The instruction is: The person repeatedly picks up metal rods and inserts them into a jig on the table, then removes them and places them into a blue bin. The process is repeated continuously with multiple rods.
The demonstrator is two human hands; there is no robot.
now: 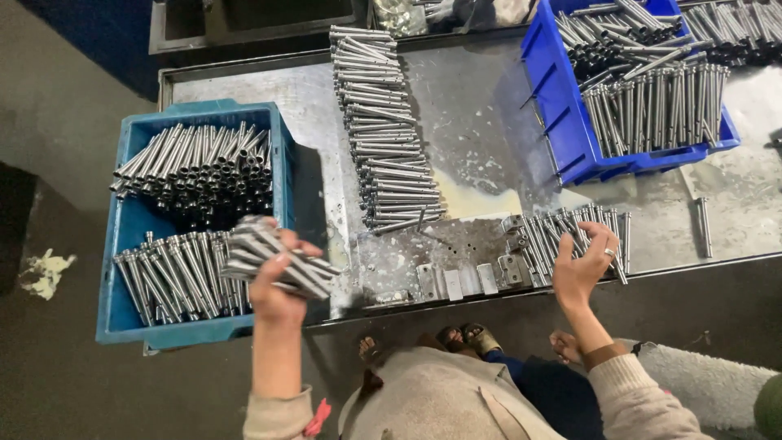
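My left hand grips a bundle of metal rods and holds it over the near right corner of a blue crate, which is stacked with rows of similar rods. My right hand, a ring on one finger, rests on a loose cluster of metal rods lying at the front edge of the steel table. A long column of rods lies down the middle of the table.
A blue bin full of rods stands at the table's back right, with more rods beyond it. A flat metal jig plate with small blocks sits between my hands. One single rod lies at the right. Sandalled feet show below.
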